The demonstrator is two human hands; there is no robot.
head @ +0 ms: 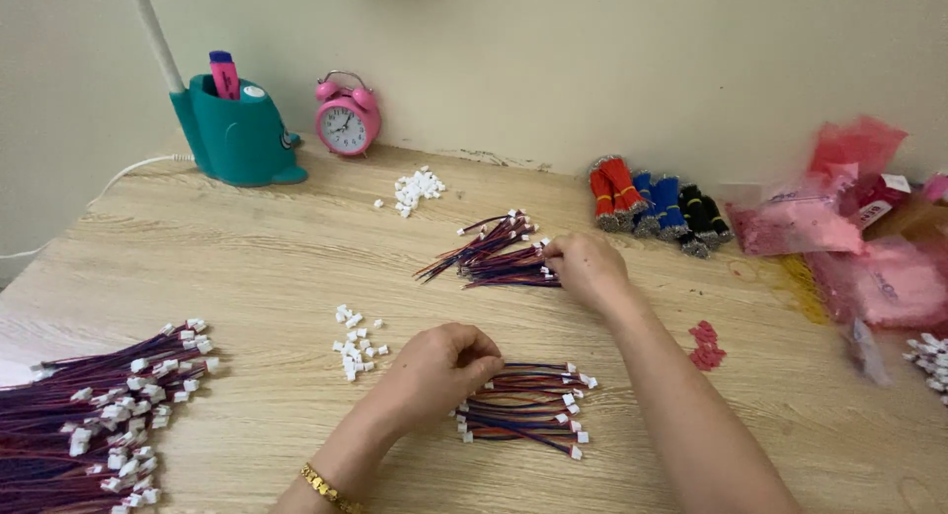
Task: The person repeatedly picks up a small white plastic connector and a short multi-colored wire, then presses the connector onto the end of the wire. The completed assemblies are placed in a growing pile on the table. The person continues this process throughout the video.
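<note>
hands: left hand (441, 368) and right hand (585, 266) each pinch wire bundles (523, 407).

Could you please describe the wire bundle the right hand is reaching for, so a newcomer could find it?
Start at the pink alarm clock against the wall and come forward past the loose white plugs. The wire bundle fans out under the right hand; unlike the near bundle, it lies farther back, mid-table.

Left hand (441, 366) sits curled up close in, fingers pinched together. Right hand (585, 267) is stretched further out, forearm angled across, fingertips pinched too.
</note>
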